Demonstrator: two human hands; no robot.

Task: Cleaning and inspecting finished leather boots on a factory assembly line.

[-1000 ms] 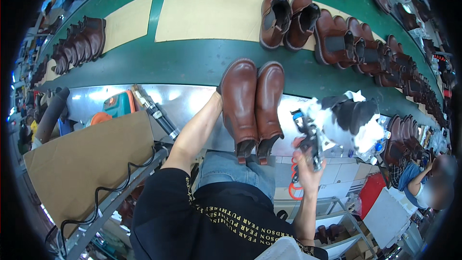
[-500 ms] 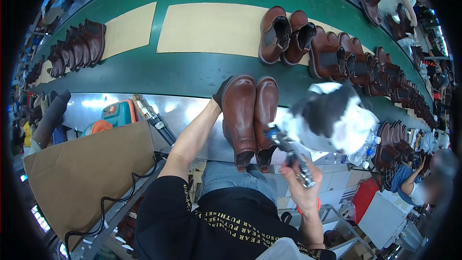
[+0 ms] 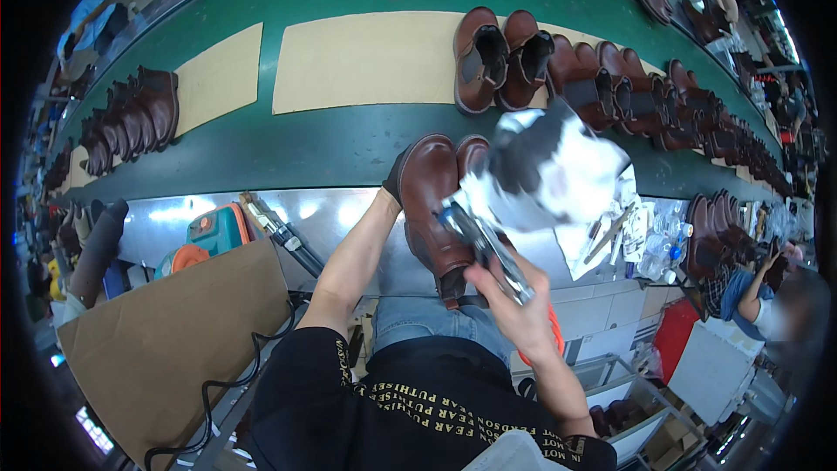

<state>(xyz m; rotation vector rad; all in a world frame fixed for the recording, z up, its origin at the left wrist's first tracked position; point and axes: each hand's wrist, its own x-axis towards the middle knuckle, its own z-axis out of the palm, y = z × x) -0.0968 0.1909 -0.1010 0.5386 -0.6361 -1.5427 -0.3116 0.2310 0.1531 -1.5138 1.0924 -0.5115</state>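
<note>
My left hand (image 3: pixel 394 181), dark-covered over the fingers, grips a pair of brown leather boots near their toes, its fingertips hidden behind them. The left boot (image 3: pixel 430 179) shows its upper, with the toe pointing away from me. Much of the right boot (image 3: pixel 472 152) is hidden. My right hand (image 3: pixel 520 303) is closed round a metal spray gun (image 3: pixel 490 251), whose front end is over the left boot. A white cloth-like bundle with dark stains (image 3: pixel 571 176) is at the gun's far side, blurred; whether it wraps a cup I cannot tell.
Brown boots (image 3: pixel 580 87) stand in a row on tan card (image 3: pixel 366 65) across the green bench (image 3: pixel 349 144). More boots (image 3: pixel 139 113) stand left. Nearer lie a cardboard sheet (image 3: pixel 174 340), a teal-and-orange container (image 3: pixel 214 231) and plastic bottles (image 3: pixel 667 249). A person (image 3: pixel 750 305) sits right.
The spray gun and its stained white bundle have moved left in my right hand, now across the boots. My left hand keeps hold of the pair. The view has shifted slightly.
</note>
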